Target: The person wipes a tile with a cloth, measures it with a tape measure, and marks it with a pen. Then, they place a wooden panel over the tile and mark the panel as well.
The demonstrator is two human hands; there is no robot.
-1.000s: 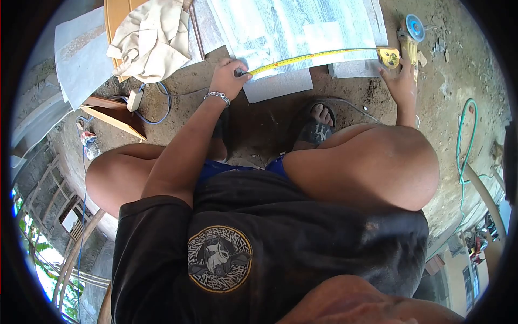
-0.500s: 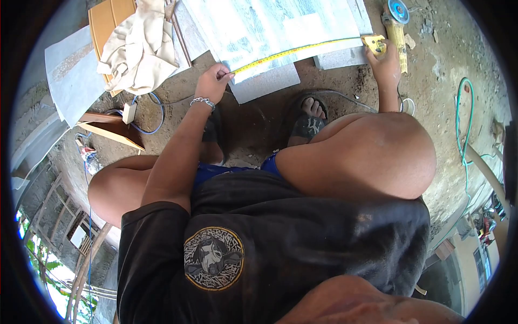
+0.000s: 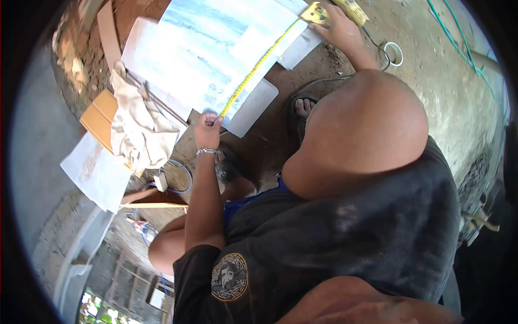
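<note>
You get bright daylight at eleven o'clock, where the pale board (image 3: 199,59) glares almost white and loses surface detail. The ground (image 3: 442,81) is well lit towards two o'clock, but falls into deep shadow near your centre. Your dark shirt (image 3: 377,248) keeps only faint folds, and four o'clock sinks nearly to black. Between seven and eight, foliage (image 3: 94,309) blows out in white patches. Your wide lens bends the outer scene inside a black rounded border. Slight softness covers the view; the fine markings on the yellow tape (image 3: 249,76) are too small to read.
</note>
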